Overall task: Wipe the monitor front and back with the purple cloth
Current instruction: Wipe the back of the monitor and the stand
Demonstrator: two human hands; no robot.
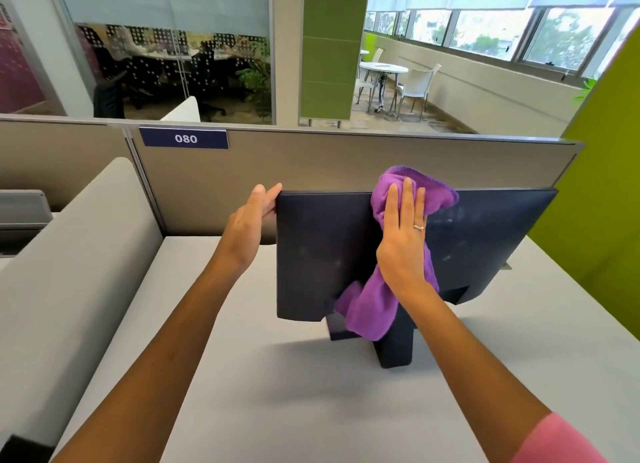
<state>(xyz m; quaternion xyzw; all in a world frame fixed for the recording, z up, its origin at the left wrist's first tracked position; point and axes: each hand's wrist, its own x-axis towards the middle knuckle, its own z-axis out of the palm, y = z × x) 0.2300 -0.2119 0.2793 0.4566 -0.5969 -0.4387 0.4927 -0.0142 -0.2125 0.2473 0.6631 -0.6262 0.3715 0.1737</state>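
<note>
You are mid-wipe on one broad face of the monitor (329, 251), which stands on its stand near the far edge of the tabletop (277, 393), just in front of the beige partition (311, 165). The face turned toward you is dark and matte, with the stand's neck coming off its lower middle, so I judge it to be the back; the other face is hidden, and you cannot tell from here whether it has been done. Your right hand (403, 241) lies flat on the purple cloth (377, 307), its fingers (407, 199) straight and close together, pressing the cloth to the upper middle of the panel rather than pinching it; the cloth bunches over the top edge and hangs loose down to the stand. Your left hand (252, 220) steadies the panel at its upper left corner, fingers together and curled around the side edge, thumb toward you. Faint dusty smears show to the right of the cloth and on the lower left, so this face looks only partly wiped. There is open tabletop on the near side and to both sides for sweeping. Behind it the partition stands close, and the green wall (595, 185) is near the right corner, so reaching round there would be tight.
</note>
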